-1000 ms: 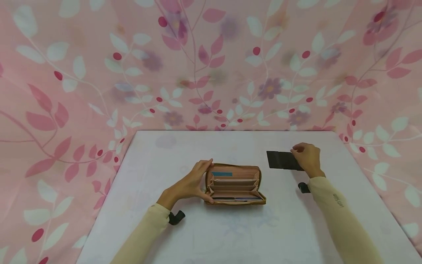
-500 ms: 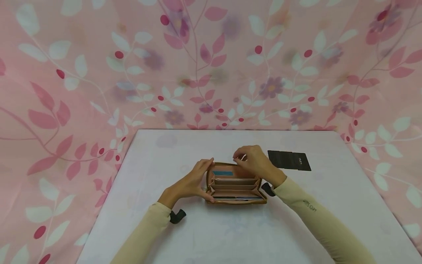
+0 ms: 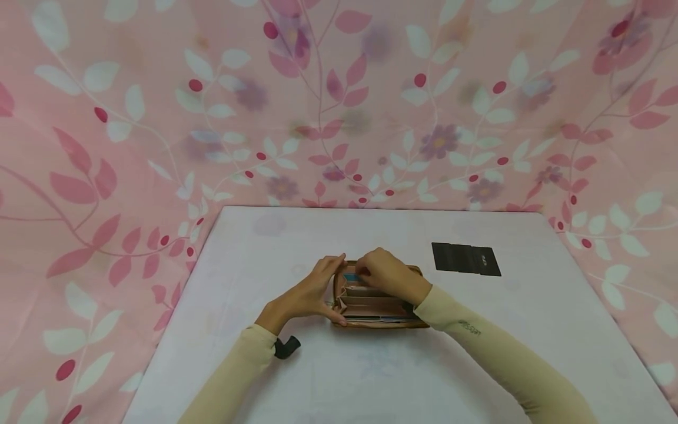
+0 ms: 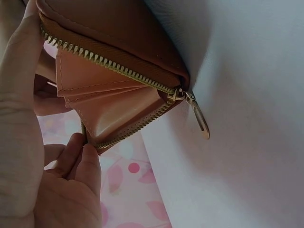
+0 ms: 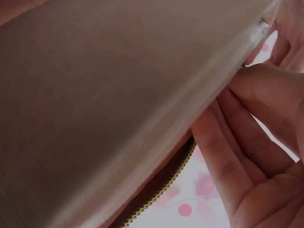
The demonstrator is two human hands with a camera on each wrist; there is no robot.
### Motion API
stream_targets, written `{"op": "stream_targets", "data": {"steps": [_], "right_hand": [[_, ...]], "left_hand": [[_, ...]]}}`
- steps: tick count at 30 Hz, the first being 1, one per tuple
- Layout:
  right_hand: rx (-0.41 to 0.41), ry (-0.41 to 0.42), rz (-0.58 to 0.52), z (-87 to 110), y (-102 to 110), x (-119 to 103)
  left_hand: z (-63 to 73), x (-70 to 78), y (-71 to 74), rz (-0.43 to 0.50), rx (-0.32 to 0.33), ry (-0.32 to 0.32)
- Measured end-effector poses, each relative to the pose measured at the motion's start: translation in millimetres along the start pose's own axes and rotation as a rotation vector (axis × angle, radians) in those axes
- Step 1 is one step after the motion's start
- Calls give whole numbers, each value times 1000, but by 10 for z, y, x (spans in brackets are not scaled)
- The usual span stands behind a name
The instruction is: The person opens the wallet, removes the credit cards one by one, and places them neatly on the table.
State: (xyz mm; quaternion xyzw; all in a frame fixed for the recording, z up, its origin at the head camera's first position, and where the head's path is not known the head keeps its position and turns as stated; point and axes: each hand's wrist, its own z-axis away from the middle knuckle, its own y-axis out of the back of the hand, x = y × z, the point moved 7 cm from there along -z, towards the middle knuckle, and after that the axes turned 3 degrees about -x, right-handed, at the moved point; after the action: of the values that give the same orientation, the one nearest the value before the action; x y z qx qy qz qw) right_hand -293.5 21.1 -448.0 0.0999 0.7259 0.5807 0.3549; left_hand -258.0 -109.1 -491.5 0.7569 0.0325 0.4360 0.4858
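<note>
The left hand (image 3: 306, 291), thumb and fingers gripping the open wallet (image 3: 378, 324) just to its right, should brace it firmly so that, with the blue strip (image 3: 350, 277) by its fingertips, the right hand (image 3: 391, 275), whose hold I cannot tell, works gently

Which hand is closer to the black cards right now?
Right. The right hand is over the open wallet, to the left of the black cards; the left hand grips the wallet's left end, farther from them.
</note>
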Motion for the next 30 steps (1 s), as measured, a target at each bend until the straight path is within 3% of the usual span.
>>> {"op": "stream_targets", "data": {"steps": [9,16,20,23,26,30], "right_hand": [[-28,-45,67,-56,-123,-14],[26,-13,66,-42,-79,-64],[55,-8,94,-27,18,-103],[75,2,76,-1,137,-120],[97,2,36,46,284,-96],[129,-59,-43,147,496,10]], "left_hand": [[-8,-17,-2,5,7,-4],[-1,-2,3,-14,25,-26],[11,31,13,-40,35,-52],[15,28,7,-38,29,-33],[11,18,-3,-35,21,-6],[4,15,-1,-45,14,5]]}}
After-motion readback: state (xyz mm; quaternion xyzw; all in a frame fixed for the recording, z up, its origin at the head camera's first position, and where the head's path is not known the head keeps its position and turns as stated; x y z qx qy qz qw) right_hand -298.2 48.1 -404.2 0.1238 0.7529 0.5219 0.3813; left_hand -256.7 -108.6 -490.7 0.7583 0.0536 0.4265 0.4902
